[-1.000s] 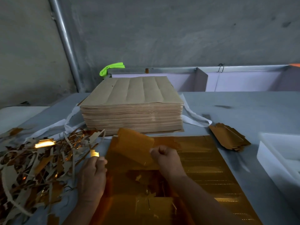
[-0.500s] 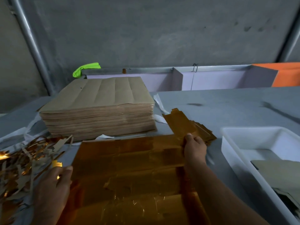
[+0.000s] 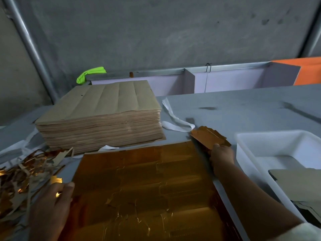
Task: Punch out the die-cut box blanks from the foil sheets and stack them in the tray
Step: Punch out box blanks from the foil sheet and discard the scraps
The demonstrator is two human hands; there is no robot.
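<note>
A gold foil sheet [image 3: 144, 185] lies flat on the grey table in front of me, its die-cut lines faintly visible. My left hand [image 3: 52, 204] rests on the sheet's left edge, thumb on the foil and fingers relaxed. A small pile of punched box blanks [image 3: 207, 136] lies just past the sheet's far right corner. My right hand [image 3: 221, 156] grips the near end of that pile, its fingertips hidden beneath. The white tray [image 3: 251, 159] stands at the right with brown blanks [image 3: 298, 181] inside.
A tall stack of brown-backed sheets [image 3: 102, 117] stands behind the foil sheet. Foil and paper scraps [image 3: 20, 176] are heaped at the left. White strapping [image 3: 175, 121] trails beside the stack. Lilac dividers [image 3: 229, 80] line the table's far edge.
My right hand carried a punched blank from the sheet's middle to the pile at the right and now grips there. My view swung right, bringing the tray into sight.
</note>
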